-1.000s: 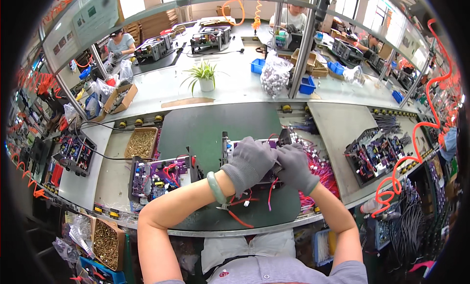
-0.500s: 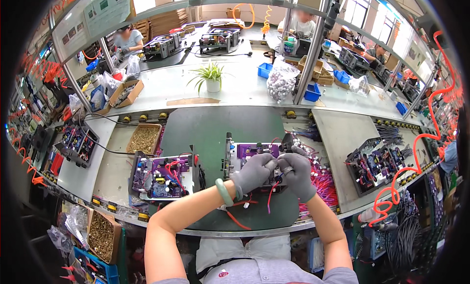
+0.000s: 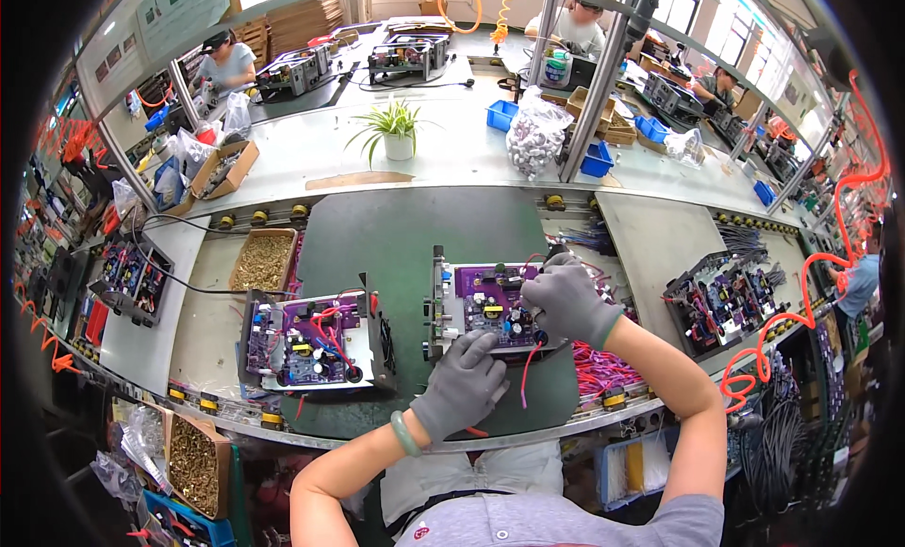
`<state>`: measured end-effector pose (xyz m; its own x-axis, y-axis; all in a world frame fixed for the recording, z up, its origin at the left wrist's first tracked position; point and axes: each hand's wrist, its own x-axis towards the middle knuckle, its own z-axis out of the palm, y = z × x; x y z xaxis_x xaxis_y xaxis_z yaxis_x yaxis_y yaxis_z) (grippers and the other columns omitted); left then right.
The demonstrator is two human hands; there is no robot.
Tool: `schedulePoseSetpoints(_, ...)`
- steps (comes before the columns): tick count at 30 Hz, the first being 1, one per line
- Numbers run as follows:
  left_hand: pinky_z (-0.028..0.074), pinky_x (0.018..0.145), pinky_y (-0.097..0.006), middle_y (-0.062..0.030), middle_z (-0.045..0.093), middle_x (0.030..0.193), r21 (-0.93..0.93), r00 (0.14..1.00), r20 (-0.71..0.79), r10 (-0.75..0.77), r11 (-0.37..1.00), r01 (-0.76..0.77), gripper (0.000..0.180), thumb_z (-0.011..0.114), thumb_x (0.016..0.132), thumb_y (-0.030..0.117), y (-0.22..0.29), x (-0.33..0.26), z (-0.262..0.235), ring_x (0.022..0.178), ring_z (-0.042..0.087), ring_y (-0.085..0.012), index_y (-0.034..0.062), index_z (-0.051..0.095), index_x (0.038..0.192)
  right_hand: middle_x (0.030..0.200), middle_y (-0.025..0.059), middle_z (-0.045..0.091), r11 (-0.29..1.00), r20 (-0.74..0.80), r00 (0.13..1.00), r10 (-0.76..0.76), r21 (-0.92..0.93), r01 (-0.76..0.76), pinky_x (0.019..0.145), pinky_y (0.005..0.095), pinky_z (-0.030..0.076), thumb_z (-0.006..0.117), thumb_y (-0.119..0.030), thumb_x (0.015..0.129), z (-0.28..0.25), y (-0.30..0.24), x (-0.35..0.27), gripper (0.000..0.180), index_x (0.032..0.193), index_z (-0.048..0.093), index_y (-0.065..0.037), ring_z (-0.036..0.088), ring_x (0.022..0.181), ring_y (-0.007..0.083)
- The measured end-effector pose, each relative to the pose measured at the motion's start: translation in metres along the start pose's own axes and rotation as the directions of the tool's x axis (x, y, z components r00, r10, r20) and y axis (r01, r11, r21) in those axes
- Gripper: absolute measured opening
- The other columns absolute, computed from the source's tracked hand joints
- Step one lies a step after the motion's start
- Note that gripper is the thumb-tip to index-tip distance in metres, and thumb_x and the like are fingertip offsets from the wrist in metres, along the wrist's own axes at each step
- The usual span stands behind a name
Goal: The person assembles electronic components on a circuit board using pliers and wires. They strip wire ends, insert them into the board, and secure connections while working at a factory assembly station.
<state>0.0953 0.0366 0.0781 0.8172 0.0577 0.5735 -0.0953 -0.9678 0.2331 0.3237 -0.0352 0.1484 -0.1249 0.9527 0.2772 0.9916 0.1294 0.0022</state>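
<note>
Grey-gloved, the left hand [image 3: 460,387] bends its close-set fingers at the near edge of a purple board [image 3: 481,285]; whether they grip, I cannot tell. The right hand [image 3: 573,304] curls over the board's right side, its fingertips partly hidden, any pinch unclear. The board sits on a green mat [image 3: 405,228], a second board [image 3: 300,366] to its left; beyond stands a plant [image 3: 392,125]
</note>
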Motion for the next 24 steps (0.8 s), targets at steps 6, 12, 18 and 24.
schedulePoseSetpoints(6, 0.041, 0.104, -0.051, -0.0146, 0.066, 0.091, -0.063, 0.999, 0.024, -0.031, 0.998, 0.032, 0.031, 0.070, 0.080, 0.036, -0.003, -0.002, 0.007, 0.119, 0.052, -0.0337, 0.0064, 0.066, 0.090, 0.063, 0.0034, 0.060, 0.994, -0.029, 0.996, -0.079, -0.076, 0.077, 0.087, 0.0397, 0.048, 0.069, -0.009, 0.061, 0.005, 0.001, 0.002, 0.014, 0.069, 0.058, -0.014, 0.063, 0.065, 0.0248)
schedulePoseSetpoints(12, 0.033, 0.110, -0.054, -0.0134, 0.067, 0.096, -0.231, 0.989, -0.019, -0.147, 0.963, 0.139, 0.059, 0.070, 0.079, 0.053, 0.023, 0.015, -0.011, 0.122, 0.051, -0.0331, 0.0048, 0.063, 0.113, 0.061, 0.0032, 0.056, 0.954, 0.123, 0.965, -0.232, -0.162, 0.251, 0.086, 0.0408, 0.049, 0.064, -0.011, 0.064, 0.000, 0.005, 0.011, 0.015, 0.067, 0.050, -0.011, 0.061, 0.065, 0.0243)
schedulePoseSetpoints(18, 0.030, 0.116, -0.055, -0.0081, 0.066, 0.094, -0.114, 0.995, 0.055, -0.079, 0.990, 0.084, 0.053, 0.079, 0.069, 0.040, 0.035, 0.011, -0.005, 0.100, 0.064, -0.0303, 0.0136, 0.066, 0.113, 0.065, 0.0053, 0.064, 0.945, 0.137, 0.958, -0.252, -0.179, 0.274, 0.089, 0.0390, 0.048, 0.065, -0.019, 0.070, 0.003, 0.006, 0.014, 0.008, 0.070, 0.060, -0.013, 0.066, 0.070, 0.0235)
schedulePoseSetpoints(24, 0.045, 0.103, -0.046, -0.0030, 0.066, 0.082, -0.182, 0.994, -0.036, -0.103, 0.979, 0.095, 0.025, 0.069, 0.077, 0.011, 0.032, -0.003, 0.004, 0.089, 0.065, -0.0212, 0.0114, 0.067, 0.102, 0.064, 0.0077, 0.065, 0.962, 0.353, 0.920, -0.167, -0.146, 0.231, 0.090, 0.0384, 0.047, 0.069, -0.015, 0.066, -0.006, 0.004, 0.023, 0.009, 0.073, 0.065, -0.012, 0.069, 0.070, 0.0264)
